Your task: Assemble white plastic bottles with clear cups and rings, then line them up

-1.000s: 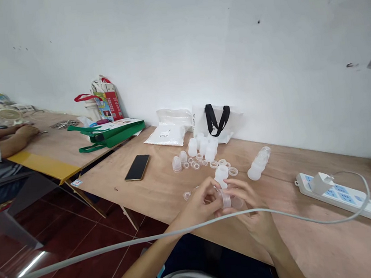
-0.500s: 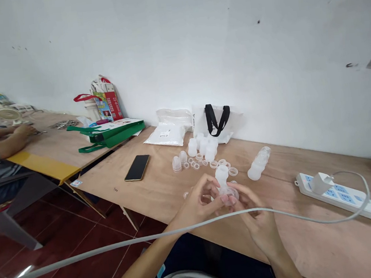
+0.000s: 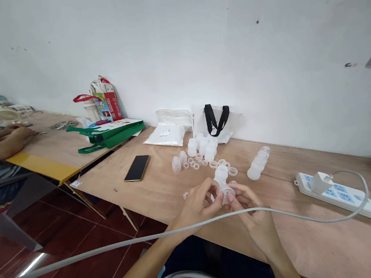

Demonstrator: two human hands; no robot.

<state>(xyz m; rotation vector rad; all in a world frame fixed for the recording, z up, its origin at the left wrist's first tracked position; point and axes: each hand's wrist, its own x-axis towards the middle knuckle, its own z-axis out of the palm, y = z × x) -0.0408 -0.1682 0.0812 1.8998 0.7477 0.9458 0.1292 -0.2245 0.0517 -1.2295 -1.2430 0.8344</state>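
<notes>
Filling the background, white wall (image 3: 169, 43): plain, carrying a few dark marks

Wooden table (image 3: 164, 187): bears the parts in loose groups; its near edge lies close to the forearms, so a slipped part could roll off toward the lap

Pale cable (image 3: 136, 240): crosses in front of both hands in this view; a wrist snagging it could tug the charger (image 3: 321, 182)

Left hand (image 3: 197, 204): thumb and forefinger clamped on the clear piece; a lopsided squeeze might pop it loose

Right hand (image 3: 260, 225): thumb and fingertips pressed to the clear piece's other side

Power strip (image 3: 339, 196): on the table, well to the right of the hands

Black phone (image 3: 137, 168): flat, left of the parts

Frosted bottle (image 3: 221, 173): just beyond the fingers; whether it touches the clear piece I cannot tell, but a careless knuckle could topple it

Clear piece (image 3: 225, 192): between both hands, over the table; a tilted seating could leave it crooked

Clear rings (image 3: 232, 171): near the frosted bottle, easily knocked astray by a sweeping finger
</notes>
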